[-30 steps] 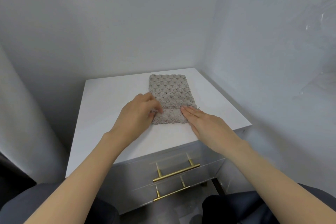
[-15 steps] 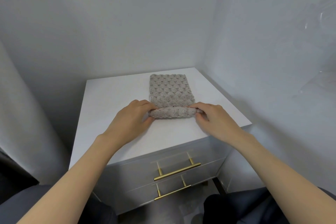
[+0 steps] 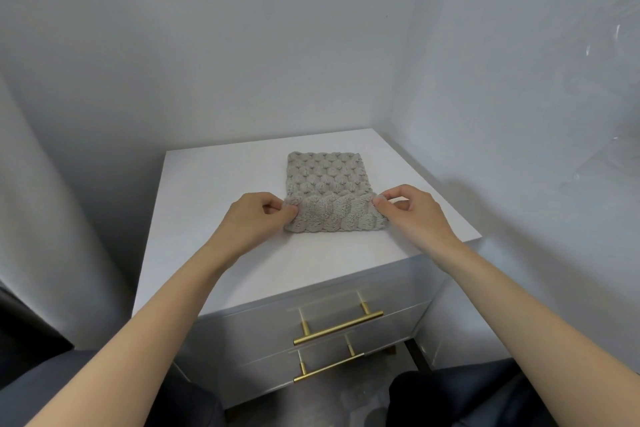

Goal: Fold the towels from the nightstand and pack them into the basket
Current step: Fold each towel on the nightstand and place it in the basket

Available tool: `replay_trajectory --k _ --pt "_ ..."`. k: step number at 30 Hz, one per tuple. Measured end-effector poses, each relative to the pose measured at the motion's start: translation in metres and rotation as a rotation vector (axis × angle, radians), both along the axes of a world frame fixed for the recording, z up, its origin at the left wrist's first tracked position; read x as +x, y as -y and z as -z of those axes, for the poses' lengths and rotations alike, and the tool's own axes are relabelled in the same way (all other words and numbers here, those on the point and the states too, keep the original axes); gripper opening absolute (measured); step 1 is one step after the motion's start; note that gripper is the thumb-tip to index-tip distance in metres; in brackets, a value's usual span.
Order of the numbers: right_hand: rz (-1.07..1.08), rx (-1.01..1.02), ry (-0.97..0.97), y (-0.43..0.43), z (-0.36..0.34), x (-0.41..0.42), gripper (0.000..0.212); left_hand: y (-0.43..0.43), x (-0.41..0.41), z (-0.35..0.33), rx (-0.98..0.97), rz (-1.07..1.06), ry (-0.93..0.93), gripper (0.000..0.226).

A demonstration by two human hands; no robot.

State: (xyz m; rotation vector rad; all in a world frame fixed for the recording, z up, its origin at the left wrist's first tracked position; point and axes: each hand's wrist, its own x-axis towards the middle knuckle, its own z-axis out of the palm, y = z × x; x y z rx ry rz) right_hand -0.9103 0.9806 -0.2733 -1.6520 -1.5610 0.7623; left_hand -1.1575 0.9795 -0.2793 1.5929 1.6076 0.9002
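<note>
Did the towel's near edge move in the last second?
Yes. The left hand and right hand pinch the towel's near corners and have folded them back from the nightstand's front edge, toward the wall.

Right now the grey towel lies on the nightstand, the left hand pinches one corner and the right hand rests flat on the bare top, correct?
No. In the head view the right hand also pinches the towel, at the flap's right corner. The left hand pinches the left corner, and the towel lies on the nightstand.
</note>
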Motion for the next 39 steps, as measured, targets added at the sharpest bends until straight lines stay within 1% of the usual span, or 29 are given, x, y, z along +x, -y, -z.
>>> replay_trajectory --k 4,9,12,13,16,17,20,23,25,27,34,36,39 --pt "0.075 -0.011 0.081 -0.002 0.004 -0.002 0.022 -0.002 0.006 0.001 0.006 -0.076 -0.087 0.021" --pt "0.136 0.063 0.231 -0.005 0.010 -0.007 0.018 -0.005 0.010 0.004 0.023 -0.138 -0.264 0.023" --pt "0.125 0.214 0.231 -0.005 0.014 -0.014 0.008 -0.008 0.011 0.005 0.033 -0.138 -0.272 0.020" --pt "0.108 0.284 0.252 -0.004 0.014 -0.017 0.009 -0.008 0.011 0.005 0.032 -0.137 -0.268 0.019" --pt "-0.046 0.502 0.368 0.006 0.010 -0.032 0.029 -0.010 0.011 0.006 0.028 -0.137 -0.269 0.018" --pt "-0.119 0.538 0.402 0.011 0.010 -0.039 0.033 -0.010 0.011 0.006 0.026 -0.136 -0.270 0.017" --pt "-0.319 0.513 0.523 0.027 0.017 -0.061 0.040 -0.011 0.011 0.006 0.016 -0.134 -0.263 0.018" --pt "-0.410 0.443 0.690 0.032 0.026 -0.072 0.048 -0.011 0.011 0.005 0.009 -0.128 -0.254 0.018" --pt "-0.412 0.411 0.765 0.031 0.029 -0.071 0.051 -0.010 0.010 0.005 0.007 -0.126 -0.246 0.019" --pt "-0.401 0.387 0.801 0.030 0.030 -0.068 0.053 -0.010 0.011 0.005 0.009 -0.128 -0.246 0.019" --pt "-0.333 0.326 0.830 0.027 0.026 -0.047 0.051 -0.010 0.011 0.006 0.035 -0.125 -0.274 0.020" --pt "-0.314 0.309 0.839 0.025 0.026 -0.039 0.051 -0.008 0.011 0.006 0.104 -0.118 -0.271 0.023" --pt "-0.282 0.274 0.811 0.022 0.026 -0.026 0.051 -0.003 0.014 0.005 0.332 -0.035 -0.289 0.019"
